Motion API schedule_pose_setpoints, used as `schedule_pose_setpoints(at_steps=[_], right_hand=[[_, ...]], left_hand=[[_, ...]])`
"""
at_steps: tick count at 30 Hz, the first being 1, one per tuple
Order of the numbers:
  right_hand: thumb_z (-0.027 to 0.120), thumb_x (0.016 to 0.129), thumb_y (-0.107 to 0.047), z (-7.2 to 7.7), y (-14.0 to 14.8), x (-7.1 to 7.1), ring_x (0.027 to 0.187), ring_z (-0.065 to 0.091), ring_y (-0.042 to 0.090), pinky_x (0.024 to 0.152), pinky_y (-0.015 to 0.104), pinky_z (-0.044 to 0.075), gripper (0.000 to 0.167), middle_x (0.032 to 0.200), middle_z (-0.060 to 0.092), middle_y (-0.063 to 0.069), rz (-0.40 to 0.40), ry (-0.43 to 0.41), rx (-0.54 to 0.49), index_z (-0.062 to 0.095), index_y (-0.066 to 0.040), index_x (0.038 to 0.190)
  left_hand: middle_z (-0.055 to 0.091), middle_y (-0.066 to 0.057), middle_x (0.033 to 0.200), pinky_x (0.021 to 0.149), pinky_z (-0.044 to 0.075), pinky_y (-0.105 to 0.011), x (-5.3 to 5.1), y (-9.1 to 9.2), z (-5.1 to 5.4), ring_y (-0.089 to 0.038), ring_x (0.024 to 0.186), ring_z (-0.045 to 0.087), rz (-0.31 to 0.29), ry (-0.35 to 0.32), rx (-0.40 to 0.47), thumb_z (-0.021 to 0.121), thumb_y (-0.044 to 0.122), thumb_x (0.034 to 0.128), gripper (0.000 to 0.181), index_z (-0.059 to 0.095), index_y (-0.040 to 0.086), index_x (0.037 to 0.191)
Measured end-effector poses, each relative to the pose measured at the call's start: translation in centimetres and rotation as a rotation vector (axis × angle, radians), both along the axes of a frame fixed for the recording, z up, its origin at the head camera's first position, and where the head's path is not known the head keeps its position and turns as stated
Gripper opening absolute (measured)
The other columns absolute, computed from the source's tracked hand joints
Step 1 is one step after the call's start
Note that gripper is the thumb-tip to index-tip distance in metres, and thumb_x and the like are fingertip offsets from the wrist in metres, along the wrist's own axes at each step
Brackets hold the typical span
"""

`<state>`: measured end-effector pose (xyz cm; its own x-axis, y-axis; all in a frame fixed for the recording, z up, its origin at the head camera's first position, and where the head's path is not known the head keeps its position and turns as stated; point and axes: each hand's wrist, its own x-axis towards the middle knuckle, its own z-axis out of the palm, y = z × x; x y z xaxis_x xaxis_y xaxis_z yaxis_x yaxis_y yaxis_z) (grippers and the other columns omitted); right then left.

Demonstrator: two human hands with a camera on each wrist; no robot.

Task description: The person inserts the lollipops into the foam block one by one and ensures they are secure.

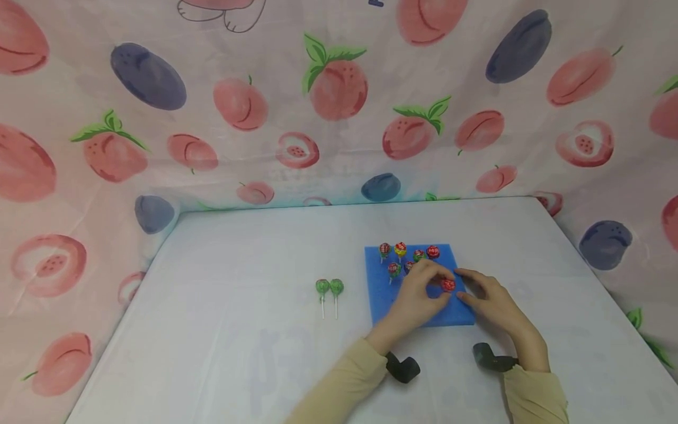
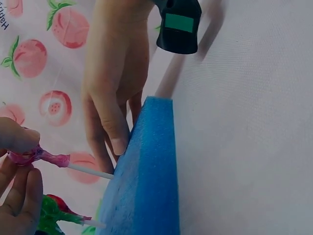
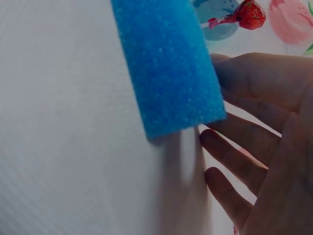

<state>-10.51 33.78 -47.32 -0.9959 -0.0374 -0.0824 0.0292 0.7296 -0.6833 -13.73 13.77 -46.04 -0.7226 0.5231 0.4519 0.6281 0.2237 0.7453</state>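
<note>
My left hand pinches the wrapped head of a red-pink lollipop between thumb and fingers. In the left wrist view, the white stick slants to the blue foam block; whether its tip is inside the foam cannot be told. At the right edge of the foam block, my right hand rests with loosely bent, spread fingers touching it. Several wrapped lollipops stand in the block's far part, among them a yellow-red one and a red one; my left hand partly hides others.
Two green lollipops lie side by side on the white table, left of the block. Black wrist cameras are strapped to both wrists, low over the table. A fruit-print cloth hangs behind and at the sides.
</note>
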Motion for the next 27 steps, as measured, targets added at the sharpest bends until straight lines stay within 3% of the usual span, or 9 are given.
schedule_pose_setpoints(at_steps=[8, 27], right_hand=[[0.063, 0.092, -0.025, 0.04, -0.10, -0.07, 0.136, 0.029, 0.053, 0.104, 0.071, 0.025, 0.057, 0.145, 0.041, 0.029, 0.005, 0.004, -0.008, 0.044, -0.001, 0.140], [0.063, 0.092, -0.026, 0.15, -0.15, 0.03, 0.135, 0.028, 0.054, 0.103, 0.073, 0.024, 0.057, 0.145, 0.040, 0.029, -0.004, -0.003, 0.003, 0.044, -0.001, 0.140]], left_hand=[[0.057, -0.001, 0.104, 0.085, 0.045, -0.006, 0.07, 0.39, -0.06, -0.008, 0.095, 0.057, 0.019, 0.048, -0.056, 0.072, 0.006, 0.0830, 0.025, 0.064, 0.012, 0.106], [0.057, 0.000, 0.104, 0.086, 0.047, -0.007, 0.00, 0.48, 0.04, -0.009, 0.096, 0.060, 0.029, 0.040, -0.075, 0.072, 0.008, 0.0839, 0.024, 0.063, 0.013, 0.106]])
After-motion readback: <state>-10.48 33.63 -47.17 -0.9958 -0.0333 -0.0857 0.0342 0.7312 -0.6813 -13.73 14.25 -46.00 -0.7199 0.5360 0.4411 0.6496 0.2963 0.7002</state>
